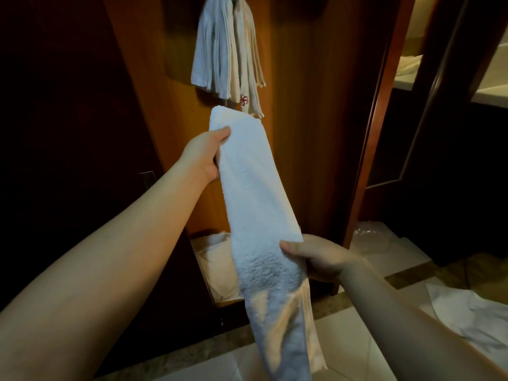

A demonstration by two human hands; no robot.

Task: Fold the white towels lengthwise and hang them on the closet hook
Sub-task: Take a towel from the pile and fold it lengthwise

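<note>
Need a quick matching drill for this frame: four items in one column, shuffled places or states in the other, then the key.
Column 1
1. folded white towel
2. hanging towels
3. left hand
4. right hand

Column 2
A. draped in a bunch from the top of the closet panel
B. grips the towel's upper end
C. held stretched between both hands, lower end drooping
D. grips the towel lower down, thumb on top

Pairs: 1-C, 2-A, 3-B, 4-D
</note>
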